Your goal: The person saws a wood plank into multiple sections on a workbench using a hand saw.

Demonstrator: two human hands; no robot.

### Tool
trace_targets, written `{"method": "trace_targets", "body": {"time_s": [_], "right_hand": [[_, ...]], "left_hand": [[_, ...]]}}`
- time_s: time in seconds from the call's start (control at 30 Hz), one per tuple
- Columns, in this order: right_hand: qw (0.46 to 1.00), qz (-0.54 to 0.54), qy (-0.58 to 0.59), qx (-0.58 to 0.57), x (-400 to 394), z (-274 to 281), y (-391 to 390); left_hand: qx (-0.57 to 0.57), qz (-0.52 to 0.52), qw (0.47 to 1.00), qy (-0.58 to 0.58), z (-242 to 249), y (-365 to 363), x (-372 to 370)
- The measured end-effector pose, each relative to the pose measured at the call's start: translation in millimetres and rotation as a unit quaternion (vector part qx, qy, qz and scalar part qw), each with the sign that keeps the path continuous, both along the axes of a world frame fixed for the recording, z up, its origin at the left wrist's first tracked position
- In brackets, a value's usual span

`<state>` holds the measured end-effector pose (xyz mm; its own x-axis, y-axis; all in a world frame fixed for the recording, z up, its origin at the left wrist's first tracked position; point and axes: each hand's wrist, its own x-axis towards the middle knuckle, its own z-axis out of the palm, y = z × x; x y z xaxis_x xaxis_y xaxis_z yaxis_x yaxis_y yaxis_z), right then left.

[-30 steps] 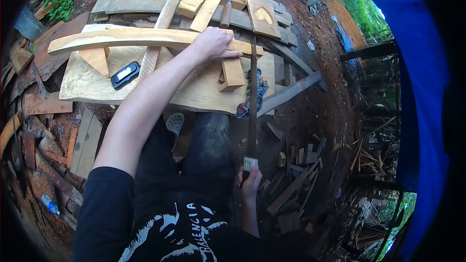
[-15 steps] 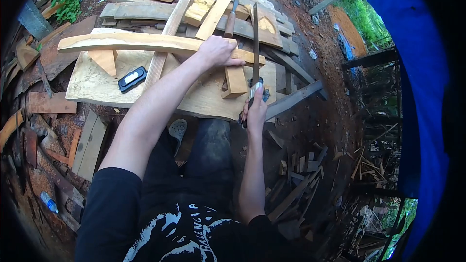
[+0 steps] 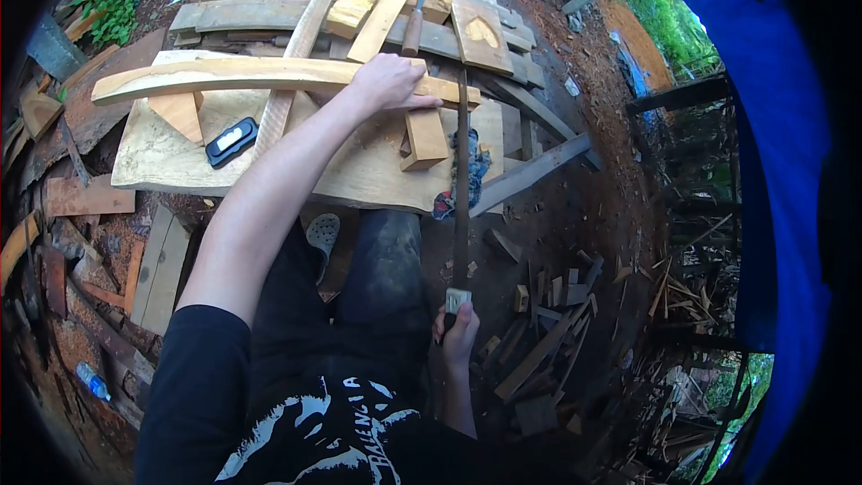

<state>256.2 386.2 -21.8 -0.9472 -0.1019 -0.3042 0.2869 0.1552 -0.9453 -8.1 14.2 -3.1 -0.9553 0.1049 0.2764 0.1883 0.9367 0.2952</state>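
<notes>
A long, slightly curved wooden beam (image 3: 233,74) lies across the bench, propped on wood blocks. My left hand (image 3: 390,83) grips it near its right end, fingers over the top and thumb along the near side. In my closed right hand (image 3: 458,334) is the handle of a handsaw (image 3: 462,198), low and close to my body. Its narrow dark blade points away from me and crosses the beam's right end, just right of my left hand. Under that end sits a wooden block (image 3: 426,137). A dark, patterned cloth (image 3: 469,171) lies beside the blade at the bench edge.
The slab bench top (image 3: 350,181) holds a black case (image 3: 232,141), a crossing rough slat (image 3: 296,81), a chisel (image 3: 415,25) and a board with a heart-shaped recess (image 3: 481,33). Offcuts (image 3: 548,314) litter the ground at right. A blue tarp (image 3: 763,108) hangs farther right.
My right hand has drawn the saw back toward my body, so more blade shows on the near side of the beam. My left hand stays on the beam.
</notes>
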Motion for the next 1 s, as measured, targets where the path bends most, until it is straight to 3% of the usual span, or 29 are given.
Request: {"method": "trace_targets", "body": {"time_s": [0.27, 0.43, 0.53, 0.7, 0.9, 1.0], "right_hand": [[0.994, 0.025, 0.072, 0.080, -180, 14, -112], [0.990, 0.037, 0.055, 0.126, -230, 14, -131], [0.999, 0.023, 0.035, 0.032, -211, 14, -131], [0.999, 0.025, 0.041, 0.006, -145, 0, -91], [0.998, 0.014, 0.050, 0.026, 11, -23, 18], [0.999, 0.020, 0.028, 0.028, 8, -10, 16]], "left_hand": [[-0.003, -0.002, 1.000, 0.006, 6, 0, 4], [-0.002, 0.001, 1.000, 0.010, 5, 0, 4], [-0.007, 0.001, 1.000, -0.009, 6, 0, 2], [-0.028, 0.010, 0.999, -0.027, 8, 0, 0], [0.001, -0.005, 1.000, 0.001, -1, 1, 1], [0.004, -0.011, 1.000, 0.012, 3, 3, 3]]}}
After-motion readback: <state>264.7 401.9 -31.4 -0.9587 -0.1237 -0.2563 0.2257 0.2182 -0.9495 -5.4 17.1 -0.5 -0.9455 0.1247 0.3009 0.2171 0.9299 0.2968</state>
